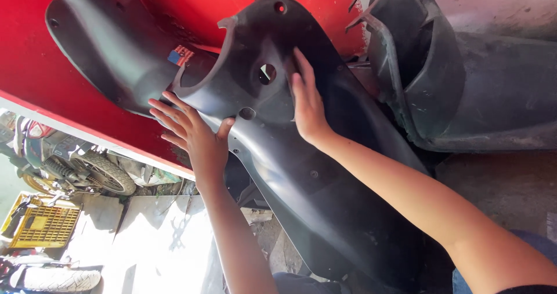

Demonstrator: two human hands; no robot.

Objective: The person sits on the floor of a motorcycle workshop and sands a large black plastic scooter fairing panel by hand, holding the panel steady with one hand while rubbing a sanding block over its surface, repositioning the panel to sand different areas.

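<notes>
A large black plastic scooter body panel (325,195) with round holes leans against a red wall (35,68). My left hand (194,134) lies flat on its left edge, fingers spread, thumb hooked onto the panel near a small hole. My right hand (307,105) rests flat on the panel's upper middle, fingers pointing up beside a round hole (267,72). Neither hand grips anything. Behind the left hand sits a second black panel (110,44) bearing a small sticker.
Another black ribbed body part (418,68) leans at the upper right against a grey wall. Lower left, a motorcycle wheel and engine (87,169), a yellow crate (43,227) and a loose tyre (55,279) stand on sunlit concrete.
</notes>
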